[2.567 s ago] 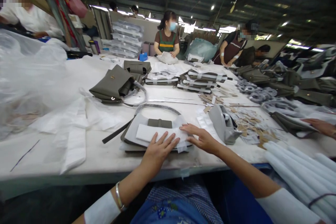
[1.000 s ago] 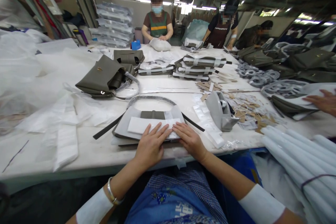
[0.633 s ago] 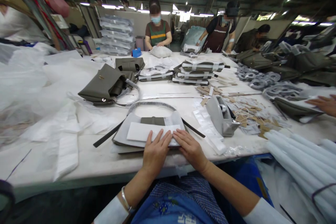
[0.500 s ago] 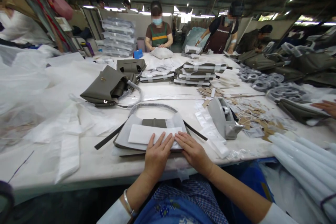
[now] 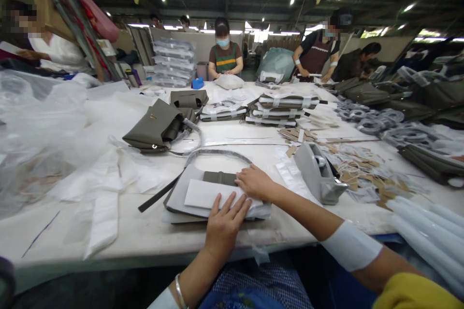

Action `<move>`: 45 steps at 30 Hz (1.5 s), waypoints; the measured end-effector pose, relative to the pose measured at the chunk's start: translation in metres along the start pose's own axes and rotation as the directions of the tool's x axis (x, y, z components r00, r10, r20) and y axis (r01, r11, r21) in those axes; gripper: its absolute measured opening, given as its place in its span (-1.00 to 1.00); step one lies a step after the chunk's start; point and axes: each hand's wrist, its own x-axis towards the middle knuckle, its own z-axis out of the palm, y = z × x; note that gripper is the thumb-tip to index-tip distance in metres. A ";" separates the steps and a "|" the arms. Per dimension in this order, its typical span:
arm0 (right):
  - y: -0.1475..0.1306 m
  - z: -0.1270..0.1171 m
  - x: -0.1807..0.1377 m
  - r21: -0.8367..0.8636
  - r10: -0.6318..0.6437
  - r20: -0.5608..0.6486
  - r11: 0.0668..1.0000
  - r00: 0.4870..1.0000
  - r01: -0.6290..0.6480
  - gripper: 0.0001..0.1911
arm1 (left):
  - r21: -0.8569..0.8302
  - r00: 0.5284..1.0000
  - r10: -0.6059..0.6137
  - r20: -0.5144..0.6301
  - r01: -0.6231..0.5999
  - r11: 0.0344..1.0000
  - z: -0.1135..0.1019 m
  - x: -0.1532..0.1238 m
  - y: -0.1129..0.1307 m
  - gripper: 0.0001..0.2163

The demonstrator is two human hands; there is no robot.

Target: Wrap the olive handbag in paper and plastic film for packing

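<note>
A flattened olive-grey handbag (image 5: pixel 219 178) lies before me on the table, partly wrapped in white sheet. Its handle (image 5: pixel 221 153), covered in clear film, arches away at the far side, and a dark strap (image 5: pixel 158 196) sticks out to the left. Across the bag's near part rests a white foam strip (image 5: pixel 201 195). My left hand (image 5: pixel 227 219) is flat on the strip's near edge, fingers spread. Over the bag's right side lies my right hand (image 5: pixel 255 181), its fingers stretched leftward onto the bag; I see nothing held in it. My right forearm covers the bag's right strap.
A grey tape dispenser (image 5: pixel 319 174) stands right of the bag, near loose tags (image 5: pixel 384 178). Another olive handbag (image 5: pixel 154 125) and a stack of wrapped bags (image 5: pixel 279 108) lie beyond. Clear plastic (image 5: pixel 47 120) covers the left; white rolls (image 5: pixel 424 231) lie right. Co-workers stand across the table.
My right hand has moved from the strip's near edge, beside the left hand, up onto the bag's right side. My left hand stays on the strip. The view has shifted slightly.
</note>
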 end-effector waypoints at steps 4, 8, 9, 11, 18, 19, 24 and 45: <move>0.004 -0.005 0.001 -0.023 0.013 0.017 1.000 1.000 -0.013 -0.66 | 0.017 1.000 0.014 -0.027 -0.014 1.000 0.001 0.000 -0.001 -0.67; 0.015 -0.011 -0.007 0.020 -0.027 0.015 0.999 1.000 0.027 -0.66 | -0.038 0.999 0.010 -0.054 -0.012 0.999 -0.001 0.001 -0.001 -0.67; 0.018 -0.009 -0.016 0.058 -0.036 -0.025 0.998 0.999 0.037 -0.67 | -0.050 0.999 0.009 -0.048 -0.012 0.999 -0.001 0.001 -0.001 -0.67; 0.020 -0.001 -0.049 0.173 -0.025 -0.221 0.983 0.975 0.065 -0.68 | -0.060 1.000 0.011 -0.018 -0.012 0.998 -0.003 0.001 -0.002 -0.66; -0.029 0.063 -0.189 0.149 -0.150 -0.577 0.947 0.803 0.284 -0.50 | -0.071 0.996 0.023 0.088 -0.017 0.997 -0.007 0.002 -0.003 -0.60; -0.037 0.072 -0.194 0.113 -0.181 -0.541 0.952 0.821 0.285 -0.49 | -0.074 0.994 0.028 0.101 -0.021 0.997 -0.008 0.002 -0.004 -0.59; -0.048 0.100 -0.171 0.045 -0.184 -0.575 0.966 0.797 0.256 -0.50 | -0.071 0.988 0.047 0.147 -0.037 0.997 -0.013 0.004 -0.005 -0.56; -0.107 0.099 -0.181 0.366 0.050 -0.656 0.893 0.753 0.260 -0.49 | -0.036 0.997 0.006 0.082 -0.003 0.999 -0.003 0.003 -0.001 -0.61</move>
